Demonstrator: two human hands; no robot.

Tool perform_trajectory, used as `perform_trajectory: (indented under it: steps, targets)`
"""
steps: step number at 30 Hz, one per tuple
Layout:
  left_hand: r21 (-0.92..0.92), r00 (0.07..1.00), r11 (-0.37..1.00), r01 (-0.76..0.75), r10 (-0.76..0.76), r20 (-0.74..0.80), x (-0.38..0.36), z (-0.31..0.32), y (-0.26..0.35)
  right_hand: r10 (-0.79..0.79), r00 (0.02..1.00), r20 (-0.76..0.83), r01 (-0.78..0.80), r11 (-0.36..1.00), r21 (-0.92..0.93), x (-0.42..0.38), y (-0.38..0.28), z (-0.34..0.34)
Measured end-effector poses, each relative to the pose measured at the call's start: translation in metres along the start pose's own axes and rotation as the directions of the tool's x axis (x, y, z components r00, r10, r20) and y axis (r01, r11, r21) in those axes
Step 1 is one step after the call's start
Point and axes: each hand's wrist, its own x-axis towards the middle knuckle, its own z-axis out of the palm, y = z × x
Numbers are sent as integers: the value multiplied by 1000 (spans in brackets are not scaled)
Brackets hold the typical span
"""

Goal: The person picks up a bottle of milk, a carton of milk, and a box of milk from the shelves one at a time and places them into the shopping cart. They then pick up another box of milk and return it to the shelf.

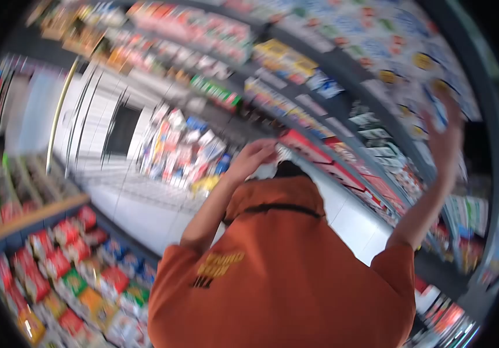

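Observation:
My left hand [254, 158] is in front of my body, above the far edge of my orange shirt [290, 267]. Its fingers are loosely bent and a little apart, with nothing visible in them. On the right, my right hand [448, 124] is raised against the upper shelf, its fingers spread over white packs with blue and yellow prints [397, 64]. Part of a blue-and-white pack shows between thumb and fingers, but motion blur hides whether they touch it. A wire shopping cart [162, 194] lies beyond my left hand, with a heap of mixed packages [185, 148] in or behind it.
Shelves with boxed goods [284, 61] run diagonally across the top and right. A bin at lower left holds red, green and yellow bags [75, 281], below a wooden-edged rack [34, 220]. White floor tiles [351, 217] show between my body and the shelves.

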Motion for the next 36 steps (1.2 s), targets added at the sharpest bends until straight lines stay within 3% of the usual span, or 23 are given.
perform_trajectory:
  steps: [2,4,7,10,12,15,19,21,23,25,26,29,31,32,33,36]
  targets:
    - [37,1000,999,-6,7,-23,-3,-10,-10,-13,995,-97,16,999,28,-8,-14,-6]
    - [-10,997,1000,16,-16,-73,-9,-20,-28,-8,997,-79,24,980,198,-17,-24,-3]
    - [-57,987,996,66,-73,-146,-18,-28,-46,35,999,4,-35,959,280,-29,-62,7]
    - [-99,967,990,99,-120,-224,-24,-36,-64,-82,995,55,53,911,410,-30,-93,23]
    - [-123,954,988,96,-127,-273,-27,-46,-84,-77,993,93,22,874,485,-29,-106,34]
    - [-58,917,990,132,-144,-372,-25,-62,-109,-78,985,154,-18,841,540,-25,-125,38]
    - [273,802,933,233,-25,-597,-12,-118,-167,-99,964,246,-71,798,599,-23,-135,43]
    - [378,681,826,419,-10,-733,-13,-146,-164,-112,954,279,-77,807,585,-25,-142,46]
    - [642,593,622,448,331,-734,-1,-185,-208,-111,939,325,-102,813,573,-29,-145,50]
    - [669,699,467,578,140,-702,5,-211,-215,-102,926,364,-132,815,564,-33,-147,52]
    - [696,715,416,585,140,-685,11,-225,-225,-92,915,392,-140,840,525,-33,-149,51]
    - [694,742,313,648,-52,-669,32,-247,-222,3,891,455,-205,895,397,-42,-147,47]
    - [712,740,287,641,17,-673,42,-252,-234,49,874,483,-243,906,347,-52,-144,43]
    - [731,755,226,644,-32,-655,49,-258,-241,65,868,492,-254,910,329,-54,-142,42]
    - [748,765,163,643,-79,-640,50,-257,-230,84,860,503,-283,899,334,-57,-139,42]
    - [773,789,164,613,-73,-610,44,-230,-192,107,847,521,-326,879,348,-63,-135,45]
